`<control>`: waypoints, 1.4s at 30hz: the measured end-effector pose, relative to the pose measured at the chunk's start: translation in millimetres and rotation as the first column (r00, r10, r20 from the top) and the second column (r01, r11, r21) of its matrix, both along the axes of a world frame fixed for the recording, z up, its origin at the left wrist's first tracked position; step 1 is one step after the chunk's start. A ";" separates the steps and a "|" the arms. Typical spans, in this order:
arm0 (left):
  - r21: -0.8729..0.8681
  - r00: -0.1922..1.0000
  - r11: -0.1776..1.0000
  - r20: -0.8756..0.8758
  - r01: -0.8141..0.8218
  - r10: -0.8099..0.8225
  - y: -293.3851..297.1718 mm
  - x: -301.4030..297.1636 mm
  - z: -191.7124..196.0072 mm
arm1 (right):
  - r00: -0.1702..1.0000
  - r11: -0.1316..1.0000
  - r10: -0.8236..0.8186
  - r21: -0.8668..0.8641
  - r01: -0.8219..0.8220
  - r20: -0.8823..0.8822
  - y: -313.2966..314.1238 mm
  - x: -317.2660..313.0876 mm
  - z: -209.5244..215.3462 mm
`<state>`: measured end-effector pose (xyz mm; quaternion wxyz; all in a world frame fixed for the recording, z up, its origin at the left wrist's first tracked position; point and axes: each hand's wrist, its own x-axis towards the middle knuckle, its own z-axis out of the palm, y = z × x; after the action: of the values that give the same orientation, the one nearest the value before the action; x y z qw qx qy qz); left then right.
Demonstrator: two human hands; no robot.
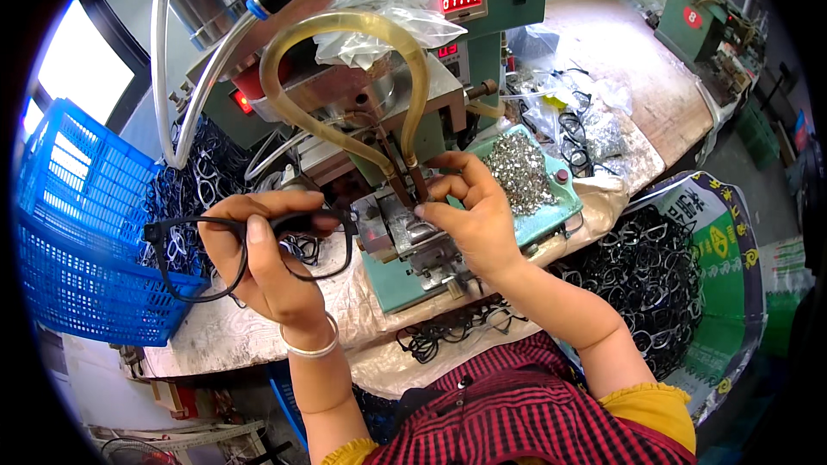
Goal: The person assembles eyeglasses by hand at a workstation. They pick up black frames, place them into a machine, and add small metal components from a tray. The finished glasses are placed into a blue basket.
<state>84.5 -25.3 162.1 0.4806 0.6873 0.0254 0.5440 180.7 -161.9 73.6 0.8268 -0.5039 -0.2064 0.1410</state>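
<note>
A black eyeglass frame (351,245) is pinched between the thumb and fingers of my left hand (277,280), in front of the machine. A white bangle (312,347) circles that wrist. My right hand (479,226) is at the machine's metal fixture (403,226), thumb and index finger closed close together beside the upright electrode-like holders (415,182). Whatever small piece sits between those fingertips is too small to make out. Just right of that hand, a teal tray (564,198) holds a heap of small shiny metal parts (521,174).
A looped yellowish hose (274,60) hangs over the fixture. Blue baskets (95,232) stand left, beside piled frames (205,164). A large sack (719,293) of black frames (637,284) is at the right. Loose frames (431,336) lie along the front edge.
</note>
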 end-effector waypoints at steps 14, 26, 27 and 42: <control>-0.888 0.365 0.231 -0.078 0.397 -0.928 -47.9 -32.3 -51.0 | 0.579 0.619 0.005 -0.458 0.639 0.815 -61.0 44.7 -25.4; -0.949 0.402 -0.029 0.160 0.313 -0.902 -59.2 -18.9 -75.3 | 0.566 0.501 -0.100 -0.449 0.740 0.819 -71.5 115.4 -71.3; -0.947 0.387 -0.005 0.136 0.323 -0.912 -58.3 -19.4 -77.8 | 0.534 0.467 -0.090 -0.438 0.768 0.841 -65.9 134.4 -83.4; 0.051 0.740 0.930 -0.591 -0.363 0.321 115.5 -130.7 -120.2 | 0.840 0.812 -0.523 -0.212 0.543 0.147 -78.4 82.4 -104.2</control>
<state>-46.2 90.2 41.9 0.3636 0.7886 0.3172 0.3811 263.1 -240.3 -30.6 0.7551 -0.6451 -0.0714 -0.0927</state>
